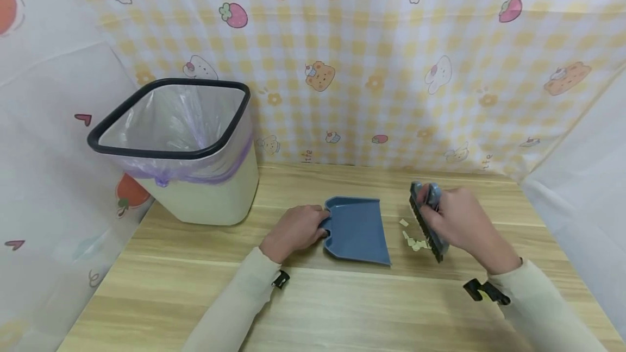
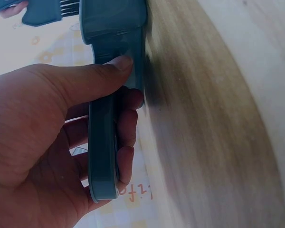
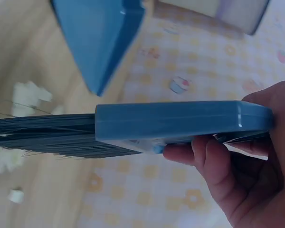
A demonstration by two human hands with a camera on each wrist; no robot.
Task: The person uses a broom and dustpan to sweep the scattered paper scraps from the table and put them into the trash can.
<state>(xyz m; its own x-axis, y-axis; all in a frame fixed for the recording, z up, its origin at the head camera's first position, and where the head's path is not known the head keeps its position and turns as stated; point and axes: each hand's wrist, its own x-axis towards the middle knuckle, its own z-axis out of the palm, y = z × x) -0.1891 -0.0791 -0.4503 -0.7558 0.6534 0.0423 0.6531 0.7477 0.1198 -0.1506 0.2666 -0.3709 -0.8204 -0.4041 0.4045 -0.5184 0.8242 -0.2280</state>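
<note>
A blue dustpan (image 1: 356, 231) lies on the wooden table with its wide edge facing right. My left hand (image 1: 299, 231) grips its handle (image 2: 103, 147), thumb on top and fingers curled around, as the left wrist view shows. To the right, my right hand (image 1: 462, 221) holds a blue hand brush (image 3: 171, 121) with dark bristles (image 3: 52, 135) pointing down to the table. Several small pale scraps (image 1: 415, 243) lie between the brush and the dustpan's edge, some close against the bristles. In the right wrist view the scraps (image 3: 26, 97) show on both sides of the bristles.
A pale bin (image 1: 215, 200) with a black rim and a clear liner stands at the table's back left. Behind the table (image 1: 332, 308) hangs a yellow checked cloth (image 1: 293, 42) with printed figures. White sheeting (image 1: 39, 151) borders the left side.
</note>
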